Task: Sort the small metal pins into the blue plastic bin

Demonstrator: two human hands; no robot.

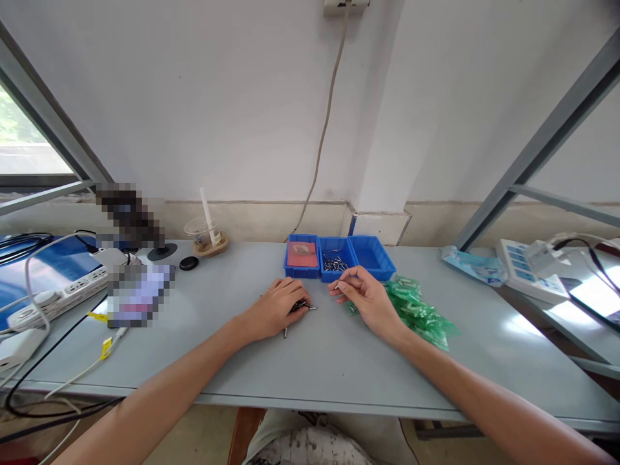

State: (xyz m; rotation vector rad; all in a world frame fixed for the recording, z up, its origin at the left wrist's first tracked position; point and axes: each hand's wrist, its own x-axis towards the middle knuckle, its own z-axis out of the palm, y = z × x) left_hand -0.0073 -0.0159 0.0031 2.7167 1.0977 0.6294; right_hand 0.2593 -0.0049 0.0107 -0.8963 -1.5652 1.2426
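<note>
My left hand (279, 308) rests palm down on the grey table, its fingers curled over several small metal pins (312, 308). Some pins poke out between thumb and forefinger, and another lies below the hand. Across from it, my right hand (365, 298) is raised a little in front of the blue bins, thumb and fingertips pinched together. A tiny pale bit shows at those fingertips, too small to name. The middle blue bin (336, 241) holds many similar metal pins. Beside my right wrist lies a heap of green plastic bags (419, 310).
Left of the middle bin, a blue bin (301, 272) contains a red packet (303, 254); another blue bin (372, 255) adjoins on the right. Power strips (533, 271) and cables flank the table. A clear cup (206, 229) with a straw and a black round lid (188, 263) stand back left.
</note>
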